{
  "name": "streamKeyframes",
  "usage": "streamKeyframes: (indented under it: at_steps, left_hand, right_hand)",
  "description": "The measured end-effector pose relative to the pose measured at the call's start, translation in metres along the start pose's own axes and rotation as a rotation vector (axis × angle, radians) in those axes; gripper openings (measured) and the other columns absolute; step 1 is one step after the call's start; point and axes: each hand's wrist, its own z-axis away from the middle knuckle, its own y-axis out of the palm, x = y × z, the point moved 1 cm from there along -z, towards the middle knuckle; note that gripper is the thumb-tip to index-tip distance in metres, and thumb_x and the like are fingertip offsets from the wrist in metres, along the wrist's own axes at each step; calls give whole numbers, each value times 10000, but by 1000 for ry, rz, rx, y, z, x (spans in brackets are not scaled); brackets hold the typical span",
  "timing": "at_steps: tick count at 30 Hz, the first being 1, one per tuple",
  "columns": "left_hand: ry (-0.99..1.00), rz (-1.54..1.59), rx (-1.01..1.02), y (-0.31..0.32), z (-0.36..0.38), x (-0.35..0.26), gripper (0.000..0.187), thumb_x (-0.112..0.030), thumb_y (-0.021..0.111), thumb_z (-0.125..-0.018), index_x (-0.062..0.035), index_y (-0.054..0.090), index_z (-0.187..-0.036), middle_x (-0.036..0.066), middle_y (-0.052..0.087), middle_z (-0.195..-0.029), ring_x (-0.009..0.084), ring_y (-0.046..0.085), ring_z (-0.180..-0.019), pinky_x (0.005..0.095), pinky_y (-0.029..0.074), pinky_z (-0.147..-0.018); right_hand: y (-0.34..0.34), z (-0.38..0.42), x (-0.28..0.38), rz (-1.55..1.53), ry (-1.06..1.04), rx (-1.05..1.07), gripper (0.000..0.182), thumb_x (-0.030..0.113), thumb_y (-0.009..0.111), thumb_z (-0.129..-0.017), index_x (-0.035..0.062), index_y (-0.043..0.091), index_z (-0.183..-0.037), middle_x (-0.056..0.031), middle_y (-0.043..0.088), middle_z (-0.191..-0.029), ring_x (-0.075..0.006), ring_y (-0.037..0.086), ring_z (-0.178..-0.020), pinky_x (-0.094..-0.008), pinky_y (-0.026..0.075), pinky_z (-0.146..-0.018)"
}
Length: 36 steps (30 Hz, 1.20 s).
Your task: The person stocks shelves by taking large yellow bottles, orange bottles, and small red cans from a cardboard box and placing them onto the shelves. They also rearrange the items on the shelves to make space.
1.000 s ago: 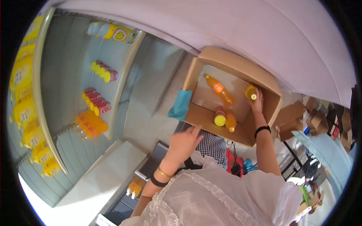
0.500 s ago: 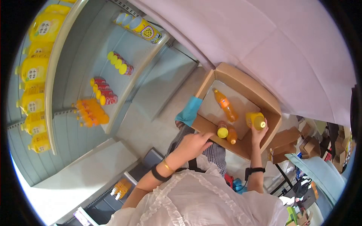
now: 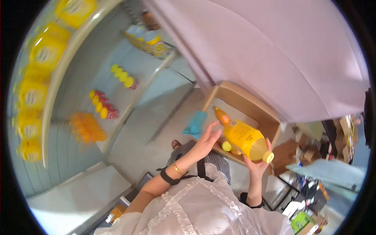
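My right hand [image 3: 258, 163] grips a large yellow drink bottle [image 3: 243, 137] near its neck. The bottle is tilted over the cardboard box [image 3: 250, 102], its pale cap toward the lower right. My left hand [image 3: 208, 144] has its fingers apart, close to the bottle's base, and holds nothing. Inside the box lies an orange soda bottle [image 3: 221, 116], partly covered by the yellow bottle. A yellow-lidded container [image 3: 226, 146] and a small orange bottle [image 3: 235, 151] show below it, at the box's near side.
To the left, a shelf [image 3: 135, 100] carries yellow-lidded red containers [image 3: 102, 105], orange bottles [image 3: 88, 127] and yellow cans [image 3: 150, 43]. Large yellow bottles [image 3: 43, 53] line a higher shelf. A teal cloth [image 3: 196, 123] hangs over the box edge. Pink curtain [image 3: 282, 51] borders the box; clutter lies right.
My right hand has lifted the yellow bottle out of the box and toward me. My left hand has moved from the box edge to beside the bottle's base. The view has shifted slightly.
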Motion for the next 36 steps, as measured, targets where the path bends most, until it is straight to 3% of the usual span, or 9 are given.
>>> streamKeyframes:
  at_steps: [3,6,10,14,16,20,26,28,36]
  left_hand:
    - [-184,521,4,-30,18,-1,624,-460,463,-948,-83,274,-1409,94,376,-1377,202,406,-1247,397,409,-958]
    - [-118,398,135,-78,47,-13,624,-454,493,-936,-121,276,-1417,96,428,-1315,186,382,-1276,350,386,-1006]
    - [244,339,98,-134,96,-24,724,-333,658,-860,-125,262,-1429,90,410,-1338,186,405,-1251,332,403,-987]
    - [395,433,235,-173,150,-44,995,-160,845,-637,-104,256,-1436,94,360,-1390,217,391,-1254,352,327,-1048]
    - [508,-66,-167,-160,153,-68,997,-196,857,-613,-100,286,-1424,109,376,-1377,239,388,-1263,366,298,-1067]
    - [651,-140,-368,-174,168,-79,928,-228,881,-573,-51,388,-1339,165,420,-1325,298,418,-1246,378,327,-1050]
    - [798,194,-554,-218,222,-55,905,-203,897,-547,-58,397,-1287,165,426,-1327,282,406,-1253,399,320,-1049]
    - [877,79,-510,-228,239,-53,900,-171,843,-654,-13,295,-1351,255,360,-1373,345,375,-1279,418,334,-1038]
    - [963,28,-696,-240,285,-74,911,-161,894,-543,-62,369,-1282,222,385,-1313,301,403,-1234,399,350,-1015]
  right_hand:
    - [39,13,28,-104,-110,136,905,99,802,-596,55,320,-1360,-142,426,-1271,-263,467,-1177,-400,409,-984]
    - [83,26,63,-181,-253,272,903,123,816,-582,108,335,-1346,-141,393,-1253,-277,456,-1153,-407,408,-963]
    - [126,34,99,-153,-419,459,924,129,810,-604,188,293,-1367,-162,365,-1271,-313,428,-1179,-435,397,-974]
    - [168,52,138,-356,-363,468,939,141,799,-600,59,252,-1359,-151,383,-1274,-284,440,-1192,-413,396,-981]
    - [165,45,159,-457,-379,390,907,162,808,-588,-6,301,-1322,-146,440,-1234,-265,483,-1156,-395,411,-971]
    - [186,52,201,-476,-415,401,876,177,858,-546,-35,418,-1272,-165,523,-1201,-256,533,-1124,-380,435,-960]
    - [264,97,218,-631,-865,471,1133,254,902,-564,212,171,-1428,-318,331,-1379,-423,392,-1266,-492,401,-997]
    - [294,114,201,-672,-836,433,931,234,792,-739,182,172,-1431,-273,335,-1400,-388,380,-1284,-483,397,-1004]
    - [327,139,219,-936,-393,817,711,249,598,-893,182,140,-1433,-254,433,-1289,-342,474,-1169,-515,379,-997]
